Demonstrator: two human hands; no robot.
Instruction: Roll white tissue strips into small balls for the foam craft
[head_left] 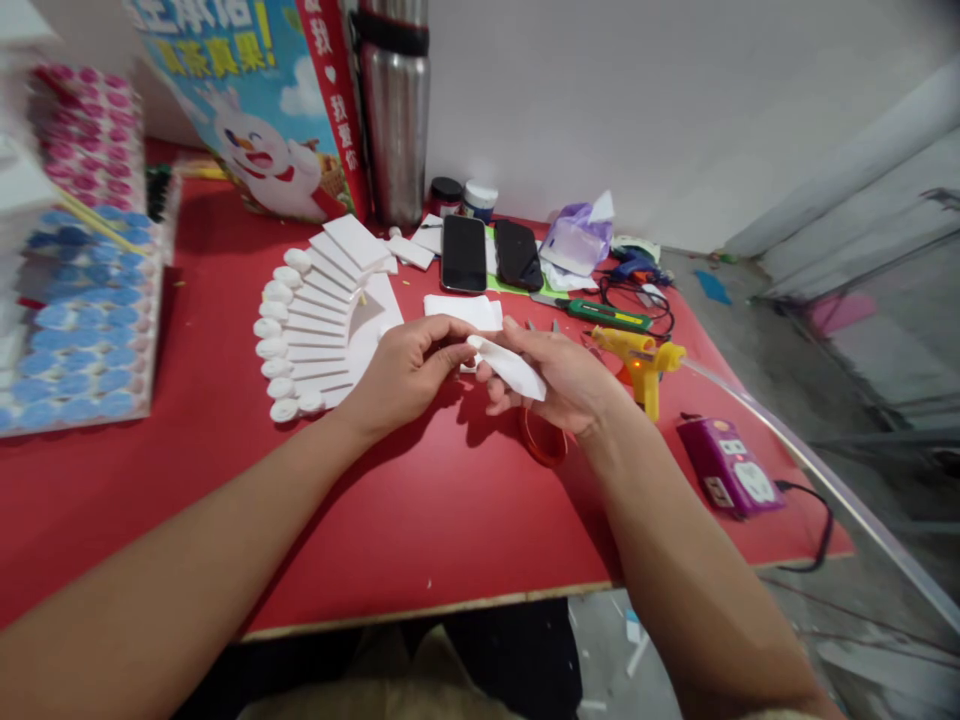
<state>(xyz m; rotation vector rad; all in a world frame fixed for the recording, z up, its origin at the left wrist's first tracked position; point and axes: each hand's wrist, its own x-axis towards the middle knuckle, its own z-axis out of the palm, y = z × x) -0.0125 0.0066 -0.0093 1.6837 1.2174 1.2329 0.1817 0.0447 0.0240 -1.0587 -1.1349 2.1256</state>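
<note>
Between my hands, above the red table, is a white paper strip point(517, 370) whose left end looks curled. My left hand point(412, 368) pinches that curled end with thumb and fingers. The strip's other end lies along the fingers of my right hand point(574, 378), which is closed around it. Just behind the hands sits a stack of white strips point(459, 308). To the left, white flat pieces point(319, 335) fan out, with white rolled discs point(276, 328) at their outer ends. Scissors point(546, 440) with orange-red handles lie partly hidden under my right hand.
A yellow glue gun point(641, 365) and a green-handled tool point(611, 313) lie right, near a purple power box point(727, 465). Two phones point(463, 255) lie behind. A steel flask point(396, 130) and a printed bag point(262, 120) stand at the wall. Blue rolls point(82, 330) fill the left.
</note>
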